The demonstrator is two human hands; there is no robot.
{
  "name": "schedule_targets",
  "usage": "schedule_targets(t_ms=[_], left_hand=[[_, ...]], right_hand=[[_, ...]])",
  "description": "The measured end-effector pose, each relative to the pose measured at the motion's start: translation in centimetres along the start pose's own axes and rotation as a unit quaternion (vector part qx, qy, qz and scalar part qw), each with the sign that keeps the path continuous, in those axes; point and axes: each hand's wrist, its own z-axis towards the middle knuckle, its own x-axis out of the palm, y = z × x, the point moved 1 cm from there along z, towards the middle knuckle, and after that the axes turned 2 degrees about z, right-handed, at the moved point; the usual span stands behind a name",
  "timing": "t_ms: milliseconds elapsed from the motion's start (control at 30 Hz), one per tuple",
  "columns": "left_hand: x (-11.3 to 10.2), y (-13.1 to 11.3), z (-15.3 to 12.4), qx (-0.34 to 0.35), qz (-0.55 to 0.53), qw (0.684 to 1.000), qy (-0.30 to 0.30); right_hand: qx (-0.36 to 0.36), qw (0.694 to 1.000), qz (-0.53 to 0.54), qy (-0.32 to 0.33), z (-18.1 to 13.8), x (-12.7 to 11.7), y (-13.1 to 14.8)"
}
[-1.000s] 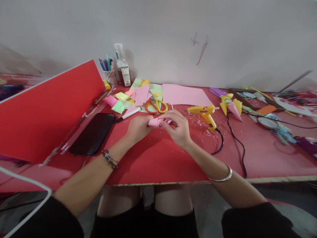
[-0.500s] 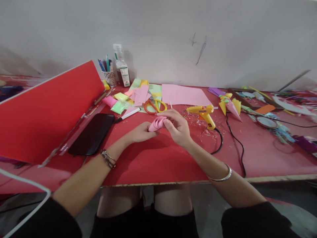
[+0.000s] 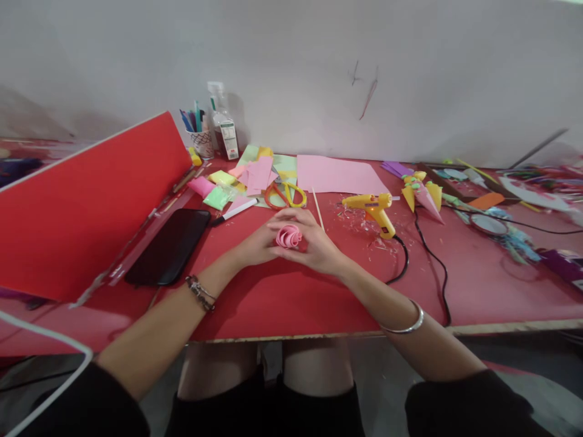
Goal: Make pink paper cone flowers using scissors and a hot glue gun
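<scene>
A pink paper rose (image 3: pixel 288 237), rolled in a spiral, sits between my two hands with its coiled top facing me. My left hand (image 3: pixel 259 246) grips it from the left. My right hand (image 3: pixel 321 246) wraps it from the right, fingers curved over the far side. The underside of the rose is hidden by my fingers. Just beyond my hands lie scissors (image 3: pixel 296 194) with orange and yellow handles. A thin wooden stick (image 3: pixel 317 209) rests on the red table (image 3: pixel 273 303) behind my right hand.
Right of my hands lies a yellow glue gun (image 3: pixel 376 209) with a black cord (image 3: pixel 407 261). At left are a phone (image 3: pixel 169 246), a white marker (image 3: pixel 237 209) and a leaning red board (image 3: pixel 91 206). Behind are pink paper (image 3: pixel 341 173), a pen cup (image 3: pixel 200 142) and a bottle (image 3: pixel 226 133).
The rose has turned from lying sideways to showing its spiral top. My right hand has come down and left around it, uncovering more of the wooden stick.
</scene>
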Motion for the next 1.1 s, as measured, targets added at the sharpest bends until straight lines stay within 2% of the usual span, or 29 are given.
schedule_targets(t_ms=[133, 233, 333, 400, 500, 567, 633, 900, 1000, 1100], left_hand=[[0.1, 0.3, -0.3, 0.001, 0.067, 0.997, -0.028], [0.1, 0.5, -0.2, -0.014, 0.137, 0.990, -0.014], [-0.2, 0.8, -0.1, -0.050, 0.190, 0.980, -0.014], [-0.7, 0.9, 0.0, -0.076, 0.207, 0.974, -0.046], [-1.5, 0.6, -0.1, -0.104, 0.198, 0.966, -0.133], [-1.9, 0.2, -0.1, -0.094, 0.176, 0.961, -0.193], [-2.1, -0.3, -0.2, -0.067, 0.160, 0.959, -0.225], [-2.0, -1.1, 0.0, -0.022, 0.212, 0.955, -0.206], [-2.1, -1.0, 0.0, -0.033, 0.224, 0.950, -0.216], [-2.2, -0.8, 0.0, -0.058, 0.202, 0.951, -0.227]], right_hand=[[-0.025, 0.999, -0.019, 0.007, 0.0, -0.1, -0.1], [-0.042, 0.999, -0.028, 0.000, 0.0, -0.3, -0.3], [-0.030, 0.999, -0.040, -0.022, 0.0, -0.6, -0.7], [-0.003, 0.999, -0.044, -0.033, 0.0, -0.9, -0.9], [0.061, 0.997, -0.043, -0.029, 0.0, -1.0, -1.3], [0.117, 0.992, -0.040, -0.017, -0.1, -0.9, -1.4], [0.160, 0.987, -0.030, -0.002, -0.1, -0.7, -1.4], [0.230, 0.972, 0.034, 0.021, -0.1, -0.3, -1.4], [0.235, 0.970, 0.049, 0.039, 0.0, -0.4, -1.3], [0.238, 0.963, 0.120, 0.041, 0.1, -0.4, -1.2]])
